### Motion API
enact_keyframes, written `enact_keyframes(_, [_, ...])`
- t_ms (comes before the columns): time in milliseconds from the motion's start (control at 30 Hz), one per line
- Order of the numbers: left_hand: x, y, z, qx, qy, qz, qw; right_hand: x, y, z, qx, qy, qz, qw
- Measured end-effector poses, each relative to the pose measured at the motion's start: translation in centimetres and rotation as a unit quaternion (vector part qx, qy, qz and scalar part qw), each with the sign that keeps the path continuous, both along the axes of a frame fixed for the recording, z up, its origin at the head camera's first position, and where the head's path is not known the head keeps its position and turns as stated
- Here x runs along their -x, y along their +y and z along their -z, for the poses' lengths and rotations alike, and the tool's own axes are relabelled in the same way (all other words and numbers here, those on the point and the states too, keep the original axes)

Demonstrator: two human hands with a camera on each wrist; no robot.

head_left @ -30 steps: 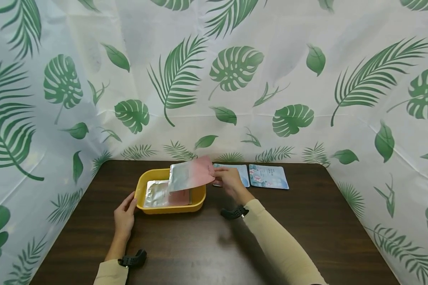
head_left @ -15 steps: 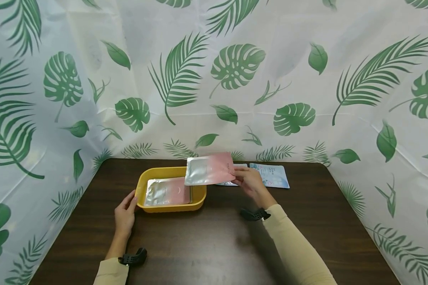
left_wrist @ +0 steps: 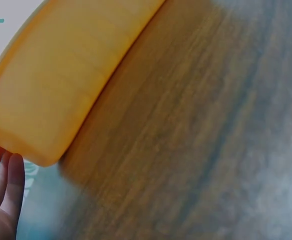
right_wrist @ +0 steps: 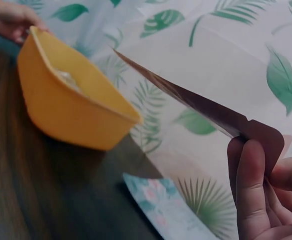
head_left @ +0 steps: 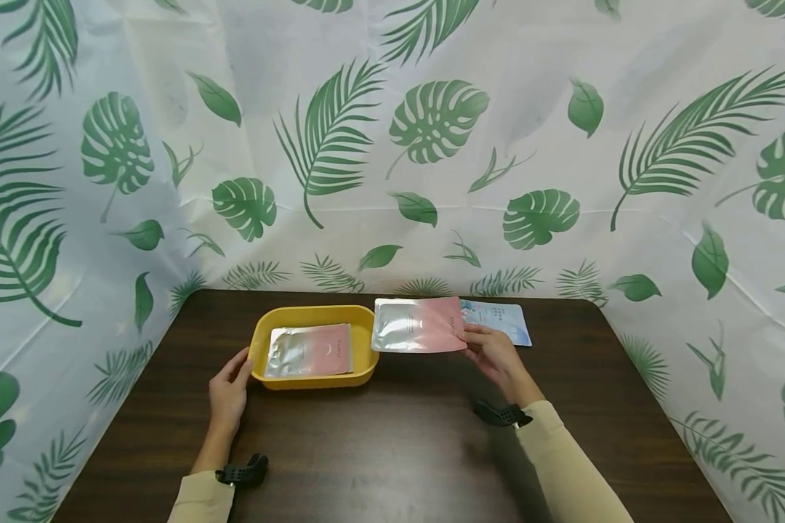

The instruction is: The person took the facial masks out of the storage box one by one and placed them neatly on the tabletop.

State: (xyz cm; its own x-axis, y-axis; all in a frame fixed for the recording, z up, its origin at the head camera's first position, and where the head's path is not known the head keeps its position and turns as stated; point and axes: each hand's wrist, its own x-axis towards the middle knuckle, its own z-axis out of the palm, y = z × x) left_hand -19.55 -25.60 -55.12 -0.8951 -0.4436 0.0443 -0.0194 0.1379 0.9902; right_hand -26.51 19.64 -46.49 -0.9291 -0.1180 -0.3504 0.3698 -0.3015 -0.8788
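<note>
My right hand pinches the right end of a pink-and-silver face mask packet, thumb on one side and fingers on the other. The packet is held in the air just right of a yellow plastic bin. In the right wrist view the packet appears nearly edge-on. At the bin's left end, my left hand grips the rim; its fingertips meet the bin's corner in the left wrist view. More pink-and-silver packets lie stacked inside the bin; how many is hidden.
A blue floral packet lies near the back edge of the dark wood table, partly covered from view by the held packet. A leaf-printed curtain hangs behind the table and along both sides.
My right hand has drawn the pink-and-silver packet rightward from above the bin, then lowered it slightly. It now hides the left blue packet. My left hand and the bin have stayed put.
</note>
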Motion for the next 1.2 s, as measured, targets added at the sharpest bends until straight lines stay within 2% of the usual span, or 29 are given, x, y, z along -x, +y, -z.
enact_keyframes(133, [0.1, -0.1, -0.2, 0.0, -0.007, 0.002, 1.0, -0.6, 1.2, 0.7, -0.004, -0.013, 0.008, 1.0])
enact_keyframes(400, [0.1, -0.4, -0.6, 0.003, 0.0, -0.016, 0.9999, -1.3, 2.4, 2.7, -0.04, -0.032, 0.008, 0.999])
enact_keyframes(633, [0.2, -0.3, -0.4, 0.009, -0.015, -0.003, 0.9998, -1.5, 2.6, 4.4, -0.069, -0.027, 0.008, 0.997])
enact_keyframes(900, [0.3, -0.1, -0.2, 0.005, -0.017, -0.001, 0.9999, -1.7, 3.1, 5.5, -0.097, -0.037, 0.003, 0.995])
enact_keyframes(1200, [0.2, -0.1, -0.3, 0.003, -0.013, 0.003, 0.9999, -1.7, 3.0, 6.3, -0.102, -0.043, 0.0, 0.994])
